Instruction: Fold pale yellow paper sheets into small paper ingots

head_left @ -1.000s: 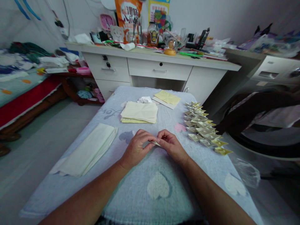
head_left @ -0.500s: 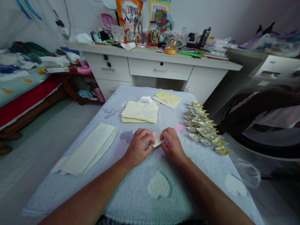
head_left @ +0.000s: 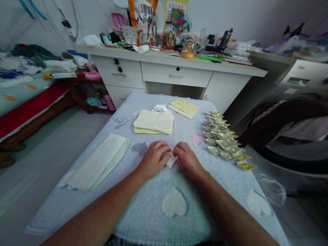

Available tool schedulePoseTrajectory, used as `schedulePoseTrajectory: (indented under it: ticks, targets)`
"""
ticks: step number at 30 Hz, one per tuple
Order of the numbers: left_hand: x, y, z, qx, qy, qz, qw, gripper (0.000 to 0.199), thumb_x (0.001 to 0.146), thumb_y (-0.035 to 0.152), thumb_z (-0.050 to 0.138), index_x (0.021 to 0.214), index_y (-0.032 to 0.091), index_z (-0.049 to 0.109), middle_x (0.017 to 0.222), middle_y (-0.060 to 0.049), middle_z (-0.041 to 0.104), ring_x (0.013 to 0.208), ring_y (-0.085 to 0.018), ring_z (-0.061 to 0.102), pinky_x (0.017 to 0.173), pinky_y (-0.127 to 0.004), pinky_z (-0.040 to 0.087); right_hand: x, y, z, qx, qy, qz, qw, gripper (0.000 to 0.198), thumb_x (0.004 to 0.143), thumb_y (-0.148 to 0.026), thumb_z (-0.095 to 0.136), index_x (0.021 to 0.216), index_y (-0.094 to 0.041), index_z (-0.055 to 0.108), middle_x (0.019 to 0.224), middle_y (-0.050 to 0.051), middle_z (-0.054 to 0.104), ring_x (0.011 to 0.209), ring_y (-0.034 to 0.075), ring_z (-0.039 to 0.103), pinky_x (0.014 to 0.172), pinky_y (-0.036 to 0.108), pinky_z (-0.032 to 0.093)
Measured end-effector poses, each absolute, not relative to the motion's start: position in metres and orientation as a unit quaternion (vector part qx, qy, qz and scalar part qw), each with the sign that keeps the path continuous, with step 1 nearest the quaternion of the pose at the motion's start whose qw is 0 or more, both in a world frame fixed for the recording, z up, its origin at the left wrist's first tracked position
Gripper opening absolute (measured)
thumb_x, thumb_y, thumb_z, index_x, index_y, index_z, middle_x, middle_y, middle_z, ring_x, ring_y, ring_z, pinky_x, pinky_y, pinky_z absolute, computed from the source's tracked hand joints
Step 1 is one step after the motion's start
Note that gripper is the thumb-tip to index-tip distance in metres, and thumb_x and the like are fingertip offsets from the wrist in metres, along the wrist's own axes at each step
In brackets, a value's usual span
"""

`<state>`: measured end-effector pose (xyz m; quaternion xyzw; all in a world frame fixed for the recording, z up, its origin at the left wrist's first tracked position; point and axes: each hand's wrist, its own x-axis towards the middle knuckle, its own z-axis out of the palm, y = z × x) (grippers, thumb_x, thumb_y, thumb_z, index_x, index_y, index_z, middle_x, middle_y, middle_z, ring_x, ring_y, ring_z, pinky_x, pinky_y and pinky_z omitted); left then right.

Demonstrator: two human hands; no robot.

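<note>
A small folded piece of white paper [head_left: 171, 161] is between my two hands, low over the cloth-covered table. My left hand [head_left: 155, 159] grips its left side, thumb and fingers closed on it. On the other side my right hand [head_left: 186, 159] pinches the right edge with curled fingers. Part of the paper is hidden by the fingers. Just beyond lies a stack of cream and yellow paper sheets [head_left: 154, 121]. To the right stand rows of several folded paper boats [head_left: 222, 138], whitish and yellow.
A folded bundle of pale paper [head_left: 98, 162] lies at the table's left. Yellow and white sheets [head_left: 183, 106] and a crumpled white tissue [head_left: 160, 108] are at the far end. Behind stands a cluttered white desk [head_left: 176, 70]; a washing machine [head_left: 298, 80] is at right.
The paper has been turned, so a corner now points down toward me, and less of it shows. Both hands have shifted slightly with it. The camera view has moved a little.
</note>
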<state>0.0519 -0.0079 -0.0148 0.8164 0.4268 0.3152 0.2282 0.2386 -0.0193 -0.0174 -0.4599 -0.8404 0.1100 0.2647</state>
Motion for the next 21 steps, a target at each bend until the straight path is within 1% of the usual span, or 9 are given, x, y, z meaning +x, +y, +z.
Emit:
schedulePoseTrajectory:
  ticks: [2,4,6,8,11,14,17,21]
  targets:
    - [0.0528,-0.0075,-0.0169,0.835,0.421,0.28,0.219,0.019,0.079,0.017,0.062,0.098,0.02,0.065,0.105,-0.005,0.062,0.104,-0.022,0.054,0.095,-0.038,0.043,0.2414,-0.0191,-0.0175,-0.455,-0.848,0.126,0.24,0.031,0.069,0.004,0.042,0.081,-0.018,0.059,0.088,0.005,0.056,0.087,0.019,0.047,0.079,0.029,0.039]
    - [0.053,-0.0071,-0.0184,0.841,0.423,0.263,0.213,0.027,0.077,0.017,0.065,0.104,0.019,0.063,0.106,-0.005,0.063,0.104,-0.022,0.055,0.094,-0.039,0.043,0.2445,-0.0186,-0.017,-0.453,-0.852,0.138,0.224,0.03,0.069,0.004,0.042,0.079,-0.017,0.061,0.086,0.005,0.057,0.087,0.019,0.048,0.08,0.03,0.039]
    - [0.0531,-0.0066,-0.0197,0.838,0.431,0.263,0.207,0.038,0.076,0.018,0.066,0.113,0.018,0.059,0.11,-0.007,0.063,0.107,-0.023,0.054,0.095,-0.039,0.043,0.2467,-0.0177,-0.0159,-0.459,-0.847,0.142,0.227,0.028,0.07,0.003,0.044,0.08,-0.016,0.063,0.086,0.006,0.058,0.087,0.019,0.049,0.081,0.03,0.04]
    - [0.0531,-0.0062,-0.0212,0.836,0.435,0.265,0.202,0.044,0.076,0.019,0.067,0.119,0.018,0.056,0.114,-0.007,0.062,0.109,-0.023,0.053,0.097,-0.039,0.042,0.2475,-0.0168,-0.0146,-0.463,-0.841,0.141,0.242,0.027,0.074,0.0,0.047,0.086,-0.015,0.065,0.087,0.007,0.058,0.087,0.019,0.049,0.081,0.031,0.04]
    - [0.0528,-0.0056,-0.0235,0.843,0.435,0.254,0.186,0.045,0.077,0.022,0.067,0.12,0.019,0.055,0.116,-0.007,0.061,0.111,-0.023,0.051,0.098,-0.039,0.041,0.2465,-0.0161,-0.0137,-0.466,-0.841,0.131,0.242,0.029,0.084,-0.008,0.049,0.105,-0.015,0.067,0.092,0.008,0.059,0.088,0.02,0.049,0.082,0.032,0.04]
    - [0.0513,-0.0055,-0.0241,0.855,0.436,0.234,0.154,0.043,0.079,0.028,0.067,0.12,0.019,0.057,0.12,-0.007,0.059,0.113,-0.025,0.048,0.1,-0.04,0.04,0.245,-0.0162,-0.0149,-0.484,-0.844,0.112,0.201,0.034,0.087,-0.016,0.054,0.119,-0.02,0.064,0.097,0.008,0.058,0.089,0.021,0.047,0.083,0.035,0.038]
    - [0.0494,-0.0064,-0.0228,0.863,0.44,0.211,0.128,0.042,0.082,0.033,0.064,0.121,0.02,0.058,0.123,-0.007,0.058,0.115,-0.025,0.047,0.101,-0.04,0.039,0.2436,-0.0166,-0.0162,-0.501,-0.844,0.096,0.167,0.038,0.087,-0.019,0.056,0.125,-0.022,0.061,0.1,0.008,0.057,0.091,0.022,0.045,0.084,0.036,0.037]
    - [0.0493,-0.0101,-0.0216,0.865,0.458,0.18,0.101,0.041,0.085,0.036,0.061,0.123,0.024,0.058,0.128,-0.006,0.056,0.117,-0.026,0.044,0.102,-0.042,0.038,0.2414,-0.017,-0.0153,-0.51,-0.845,0.083,0.138,0.038,0.088,-0.021,0.054,0.126,-0.024,0.061,0.103,0.009,0.055,0.093,0.023,0.044,0.085,0.037,0.036]
